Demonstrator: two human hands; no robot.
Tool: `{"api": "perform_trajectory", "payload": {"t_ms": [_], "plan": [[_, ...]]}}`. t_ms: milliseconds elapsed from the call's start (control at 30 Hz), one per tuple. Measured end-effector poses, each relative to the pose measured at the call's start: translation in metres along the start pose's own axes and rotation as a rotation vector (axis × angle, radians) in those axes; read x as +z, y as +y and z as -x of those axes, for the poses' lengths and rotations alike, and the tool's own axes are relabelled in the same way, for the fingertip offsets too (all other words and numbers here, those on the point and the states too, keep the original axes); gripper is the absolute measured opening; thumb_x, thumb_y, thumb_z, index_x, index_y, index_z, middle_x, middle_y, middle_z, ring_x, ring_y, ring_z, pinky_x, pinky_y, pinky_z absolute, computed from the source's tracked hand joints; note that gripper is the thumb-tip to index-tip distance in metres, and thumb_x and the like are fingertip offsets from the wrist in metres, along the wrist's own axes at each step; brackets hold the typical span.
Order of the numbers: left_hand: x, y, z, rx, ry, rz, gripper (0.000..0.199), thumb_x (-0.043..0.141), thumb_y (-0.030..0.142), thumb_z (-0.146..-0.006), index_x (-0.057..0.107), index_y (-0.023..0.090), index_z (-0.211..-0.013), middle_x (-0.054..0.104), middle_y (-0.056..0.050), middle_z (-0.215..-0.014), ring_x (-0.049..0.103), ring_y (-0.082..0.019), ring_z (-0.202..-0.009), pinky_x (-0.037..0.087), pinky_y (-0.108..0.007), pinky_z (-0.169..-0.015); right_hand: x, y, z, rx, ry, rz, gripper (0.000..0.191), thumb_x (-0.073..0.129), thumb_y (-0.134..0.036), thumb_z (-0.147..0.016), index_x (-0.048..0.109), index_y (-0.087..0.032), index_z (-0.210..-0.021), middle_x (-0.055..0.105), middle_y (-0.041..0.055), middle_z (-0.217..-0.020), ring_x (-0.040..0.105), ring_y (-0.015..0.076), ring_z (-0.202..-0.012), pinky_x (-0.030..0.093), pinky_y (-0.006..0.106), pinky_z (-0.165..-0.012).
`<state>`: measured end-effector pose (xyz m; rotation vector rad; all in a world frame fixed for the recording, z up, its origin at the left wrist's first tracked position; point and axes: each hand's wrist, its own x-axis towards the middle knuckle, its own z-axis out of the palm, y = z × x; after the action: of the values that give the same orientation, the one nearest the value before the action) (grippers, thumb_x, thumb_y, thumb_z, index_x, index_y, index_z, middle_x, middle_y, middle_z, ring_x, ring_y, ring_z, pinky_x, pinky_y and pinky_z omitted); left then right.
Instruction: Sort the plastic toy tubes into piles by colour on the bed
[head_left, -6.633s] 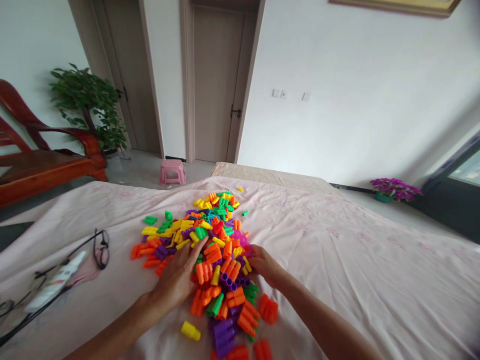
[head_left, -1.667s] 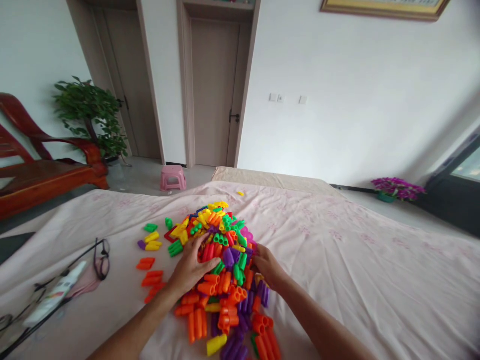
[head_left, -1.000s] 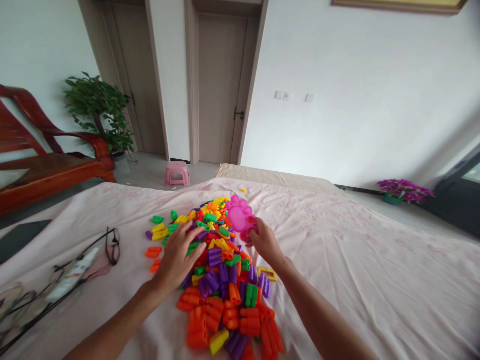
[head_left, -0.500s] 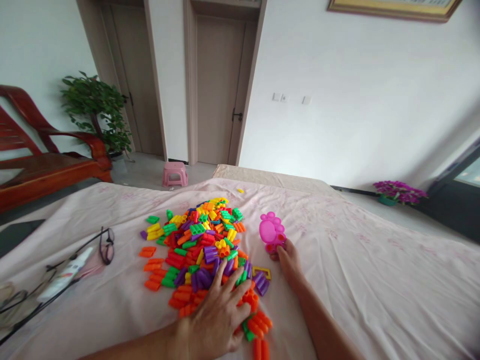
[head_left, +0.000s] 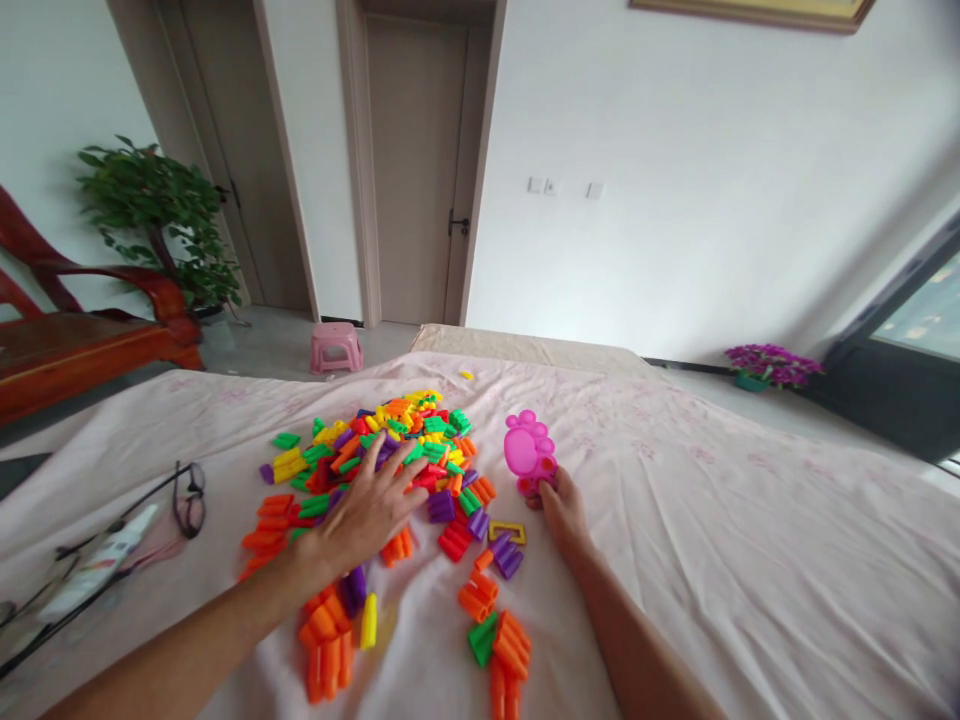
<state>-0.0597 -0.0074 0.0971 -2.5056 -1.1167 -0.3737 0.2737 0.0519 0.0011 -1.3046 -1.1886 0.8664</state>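
My left hand [head_left: 367, 505] is spread over the heap of colourful plastic building blocks [head_left: 442, 425], palm down with fingers apart, and its fingertips reach into the middle of the pile. Between thumb and fingers, my right hand [head_left: 561, 510] grips a pink paw-shaped plastic piece [head_left: 525, 450] with red round spots near the grip. A yellow rectangular frame piece [head_left: 508, 532] and a purple block [head_left: 506, 556] lie just left of that hand. Orange blocks [head_left: 328, 668] and a yellow one [head_left: 368, 621] are scattered nearer to me. Part of the heap is hidden under my left hand and forearm.
A pale floral cloth [head_left: 720, 500] covers the surface. Glasses [head_left: 189, 500] and a white tube [head_left: 105, 560] lie at the left. Beyond the cloth stand a pink stool [head_left: 336, 347], a wooden armchair [head_left: 90, 330] and a potted plant [head_left: 154, 220].
My left hand has moved forward and left across the heap, and blocks near me are now spread apart. My right hand still holds the pink piece. The view has shifted slightly right.
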Motion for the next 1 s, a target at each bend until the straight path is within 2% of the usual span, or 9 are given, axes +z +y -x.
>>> {"api": "perform_trajectory", "payload": {"t_ms": [100, 200, 300, 367, 467, 567, 733, 867, 1000], "plan": [[-0.008, -0.005, -0.010, -0.209, 0.065, -0.016, 0.020, 0.069, 0.027, -0.081, 0.071, 0.025, -0.101, 0.058, -0.010, -0.140, 0.035, -0.037, -0.142, 0.005, -0.069, -0.116, 0.000, 0.000, 0.000, 0.012, 0.023, -0.014, 0.026, 0.054, -0.029, -0.073, 0.057, -0.017, -0.096, 0.072, 0.0063, -0.079, 0.065, 0.0180, -0.057, 0.054, 0.031, -0.055], [-0.021, 0.026, -0.017, -0.253, 0.093, 0.096, 0.031, 0.066, 0.039, -0.084, 0.069, 0.026, -0.112, 0.054, -0.010, -0.144, 0.035, -0.036, -0.141, 0.008, -0.068, -0.116, 0.000, -0.001, 0.000, 0.016, 0.031, -0.013, 0.025, 0.053, -0.028, -0.074, 0.056, -0.018, -0.097, 0.072, 0.0062, -0.080, 0.066, 0.0185, -0.058, 0.055, 0.031, -0.056], [-0.025, 0.084, -0.018, 0.056, -0.002, 0.323, 0.049, 0.051, 0.060, -0.088, 0.060, 0.033, -0.128, 0.047, -0.004, -0.151, 0.031, -0.032, -0.145, 0.014, -0.063, -0.117, 0.001, -0.001, 0.001, 0.004, 0.023, -0.012, 0.024, 0.052, -0.028, -0.076, 0.056, -0.018, -0.098, 0.072, 0.0062, -0.081, 0.066, 0.0183, -0.060, 0.055, 0.031, -0.056], [-0.019, 0.120, -0.017, 0.270, -0.090, 0.420, 0.067, 0.043, 0.071, -0.086, 0.050, 0.030, -0.139, 0.044, -0.009, -0.153, 0.027, -0.033, -0.146, 0.017, -0.063, -0.116, 0.001, -0.001, 0.001, 0.000, 0.022, -0.016, 0.025, 0.052, -0.027, -0.077, 0.056, -0.018, -0.099, 0.072, 0.0057, -0.081, 0.066, 0.0179, -0.059, 0.055, 0.031, -0.056], [0.002, 0.147, -0.025, 0.312, -0.165, 0.470, 0.066, 0.038, 0.068, -0.088, 0.050, 0.027, -0.139, 0.051, -0.011, -0.144, 0.036, -0.034, -0.140, 0.016, -0.067, -0.114, 0.001, -0.001, 0.002, 0.008, 0.029, -0.027, 0.024, 0.052, -0.028, -0.077, 0.056, -0.019, -0.099, 0.072, 0.0052, -0.081, 0.065, 0.0178, -0.060, 0.055, 0.030, -0.056], [0.024, 0.136, -0.045, 0.207, -0.166, 0.407, 0.049, 0.041, 0.056, -0.092, 0.059, 0.028, -0.128, 0.057, -0.010, -0.136, 0.036, -0.034, -0.139, 0.013, -0.068, -0.113, 0.001, -0.002, 0.003, 0.010, 0.035, -0.033, 0.025, 0.054, -0.029, -0.076, 0.056, -0.019, -0.099, 0.071, 0.0049, -0.081, 0.065, 0.0180, -0.062, 0.054, 0.030, -0.055], [0.043, 0.085, -0.068, 0.106, -0.152, 0.220, 0.041, 0.057, 0.047, -0.087, 0.063, 0.026, -0.122, 0.057, -0.010, -0.138, 0.036, -0.035, -0.139, 0.009, -0.069, -0.113, 0.001, -0.005, 0.003, -0.004, 0.011, -0.041, 0.027, 0.055, -0.030, -0.075, 0.056, -0.018, -0.099, 0.070, 0.0050, -0.080, 0.064, 0.0171, -0.062, 0.054, 0.029, -0.055], [0.044, 0.054, -0.061, 0.122, -0.102, 0.093, 0.039, 0.056, 0.026, -0.088, 0.059, 0.028, -0.126, 0.053, -0.009, -0.143, 0.036, -0.031, -0.140, 0.008, -0.067, -0.115, 0.000, -0.006, 0.004, 0.010, 0.009, -0.057, 0.029, 0.056, -0.032, -0.075, 0.056, -0.018, -0.100, 0.070, 0.0044, -0.079, 0.063, 0.0162, -0.059, 0.054, 0.029, -0.055], [0.037, 0.020, -0.048, 0.127, -0.070, 0.016, 0.040, 0.065, 0.026, -0.081, 0.062, 0.029, -0.121, 0.051, -0.006, -0.146, 0.036, -0.030, -0.141, 0.006, -0.066, -0.116, 0.000, -0.007, 0.004, 0.011, 0.004, -0.054, 0.029, 0.057, -0.033, -0.074, 0.057, -0.018, -0.099, 0.070, 0.0040, -0.078, 0.062, 0.0160, -0.058, 0.054, 0.029, -0.055]]}}
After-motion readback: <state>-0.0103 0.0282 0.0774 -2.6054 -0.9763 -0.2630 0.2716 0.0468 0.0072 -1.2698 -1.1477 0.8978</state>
